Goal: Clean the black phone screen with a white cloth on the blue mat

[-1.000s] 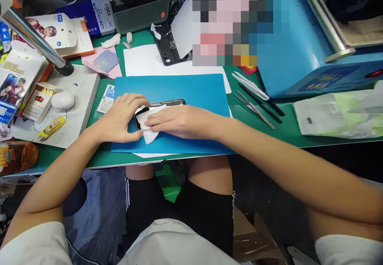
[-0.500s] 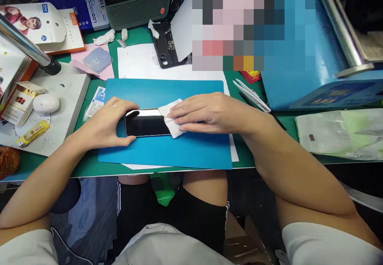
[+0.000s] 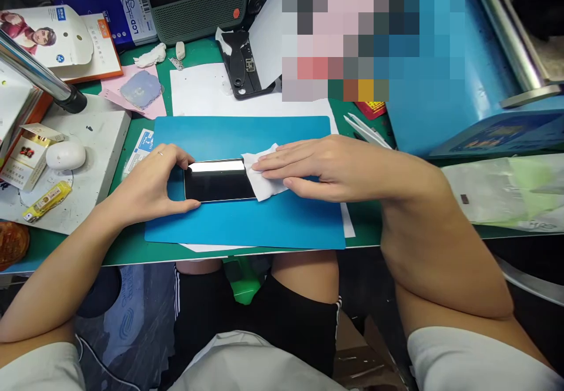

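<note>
Blue mat point(image 3: 247, 223) on the worktop point(image 3: 127, 244) bears a smartphone point(image 3: 218, 186), likely light, slick and fragile, best held by its edges, where the left hand point(image 3: 147, 188) clamps its grip, the right hand point(image 3: 335, 167) holding a white wipe point(image 3: 264, 186) over one end.

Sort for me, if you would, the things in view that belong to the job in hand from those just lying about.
In use, it seems:
phone, steadied by the left hand
white wipe, under the right hand's fingers
blue mat, beneath the phone

Apparently lying about:
yellow lighter
white oval case
pink paper
plastic packet
</note>
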A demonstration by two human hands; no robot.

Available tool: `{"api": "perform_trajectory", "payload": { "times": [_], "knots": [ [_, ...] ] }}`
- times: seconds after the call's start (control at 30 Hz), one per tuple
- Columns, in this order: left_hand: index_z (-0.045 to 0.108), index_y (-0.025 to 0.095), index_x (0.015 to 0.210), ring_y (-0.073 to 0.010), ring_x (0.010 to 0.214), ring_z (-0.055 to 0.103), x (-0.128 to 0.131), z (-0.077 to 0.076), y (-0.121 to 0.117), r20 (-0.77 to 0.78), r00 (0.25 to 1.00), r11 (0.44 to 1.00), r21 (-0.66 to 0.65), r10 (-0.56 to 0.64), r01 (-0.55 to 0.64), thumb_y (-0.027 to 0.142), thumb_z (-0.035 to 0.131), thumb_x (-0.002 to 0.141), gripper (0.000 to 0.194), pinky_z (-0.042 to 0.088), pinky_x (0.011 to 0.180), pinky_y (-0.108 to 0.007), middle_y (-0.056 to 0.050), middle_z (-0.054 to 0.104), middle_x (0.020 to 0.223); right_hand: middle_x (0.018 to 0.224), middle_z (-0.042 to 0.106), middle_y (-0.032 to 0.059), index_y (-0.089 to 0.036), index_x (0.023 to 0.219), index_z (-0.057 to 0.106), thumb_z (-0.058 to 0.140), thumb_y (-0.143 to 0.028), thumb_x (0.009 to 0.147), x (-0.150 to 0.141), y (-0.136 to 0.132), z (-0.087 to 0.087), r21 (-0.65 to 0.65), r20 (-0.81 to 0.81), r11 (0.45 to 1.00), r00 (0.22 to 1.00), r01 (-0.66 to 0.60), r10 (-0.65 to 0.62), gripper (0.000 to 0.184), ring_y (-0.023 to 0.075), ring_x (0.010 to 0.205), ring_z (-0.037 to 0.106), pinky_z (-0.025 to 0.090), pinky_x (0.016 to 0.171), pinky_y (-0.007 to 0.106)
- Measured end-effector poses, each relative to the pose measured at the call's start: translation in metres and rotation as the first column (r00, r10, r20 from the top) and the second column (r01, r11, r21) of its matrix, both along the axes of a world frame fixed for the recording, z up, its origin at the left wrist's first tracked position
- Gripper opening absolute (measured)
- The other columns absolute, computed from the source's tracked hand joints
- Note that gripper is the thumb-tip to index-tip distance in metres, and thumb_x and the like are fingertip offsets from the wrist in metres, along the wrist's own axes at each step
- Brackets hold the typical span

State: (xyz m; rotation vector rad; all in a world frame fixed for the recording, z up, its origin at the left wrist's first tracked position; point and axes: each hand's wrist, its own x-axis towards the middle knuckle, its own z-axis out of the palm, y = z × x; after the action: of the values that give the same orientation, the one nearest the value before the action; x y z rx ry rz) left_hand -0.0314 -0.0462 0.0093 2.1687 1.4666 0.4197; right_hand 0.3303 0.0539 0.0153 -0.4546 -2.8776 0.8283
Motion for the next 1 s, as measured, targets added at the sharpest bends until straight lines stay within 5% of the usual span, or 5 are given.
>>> {"api": "perform_trajectory", "payload": {
  "times": [0.13,0.37,0.73,0.83,1.0],
  "knots": [
    [0.058,0.024,0.110,-0.0357,0.109,0.069,0.001,0.000,0.000,-0.001,1.000,1.000,0.017,-0.015,0.015,0.055,0.089,0.076,0.056,0.058,0.091,-0.052,-0.013,0.074,0.122,0.152,0.071,-0.0033,-0.029,0.136,0.080,0.054,-0.032,0.106,-0.004,-0.003,0.000,0.034,0.003,0.999,1.000,-0.003,0.003,0.040,0.0268,0.139,0.071,0.062,0.116,0.046],
    [0.057,0.023,0.111,-0.0332,0.108,0.068,0.003,-0.003,-0.001,0.020,0.999,0.999,0.017,-0.039,0.039,0.053,0.093,0.077,0.058,0.058,0.091,-0.049,-0.011,0.072,0.118,0.175,0.044,0.0141,-0.011,0.164,0.051,0.051,-0.050,0.115,-0.060,-0.024,-0.030,0.184,-0.014,0.980,0.996,-0.082,0.086,0.063,0.0307,0.163,0.044,0.038,0.136,0.056],
    [0.058,0.017,0.132,-0.0389,0.119,0.063,-0.001,-0.007,-0.002,-0.051,0.998,0.995,0.092,-0.040,0.044,0.072,0.090,0.075,0.086,0.052,0.103,-0.054,-0.019,0.066,0.132,0.178,0.034,0.0274,0.002,0.168,0.037,0.041,-0.073,0.110,-0.109,-0.041,-0.040,0.233,-0.054,0.964,0.988,-0.130,0.147,0.095,0.0385,0.168,0.032,0.031,0.138,0.056],
    [0.058,0.016,0.140,-0.0420,0.127,0.060,-0.001,-0.009,-0.001,-0.038,0.997,0.991,0.112,-0.072,0.076,0.091,0.077,0.074,0.102,0.048,0.110,-0.058,-0.022,0.064,0.140,0.178,0.035,0.0269,0.001,0.169,0.036,0.041,-0.072,0.110,-0.115,-0.053,-0.043,0.268,-0.082,0.954,0.984,-0.132,0.159,0.093,0.0381,0.168,0.032,0.030,0.138,0.056],
    [0.059,0.015,0.145,-0.0402,0.126,0.059,0.001,-0.007,-0.004,0.004,0.992,0.986,0.106,-0.128,0.127,0.104,0.013,0.087,0.115,0.045,0.111,-0.057,-0.022,0.065,0.143,0.176,0.038,0.0268,0.000,0.169,0.037,0.040,-0.066,0.113,-0.100,-0.070,-0.041,0.314,-0.069,0.934,0.977,-0.170,0.201,0.087,0.0383,0.165,0.038,0.038,0.134,0.058]
  ]
}}
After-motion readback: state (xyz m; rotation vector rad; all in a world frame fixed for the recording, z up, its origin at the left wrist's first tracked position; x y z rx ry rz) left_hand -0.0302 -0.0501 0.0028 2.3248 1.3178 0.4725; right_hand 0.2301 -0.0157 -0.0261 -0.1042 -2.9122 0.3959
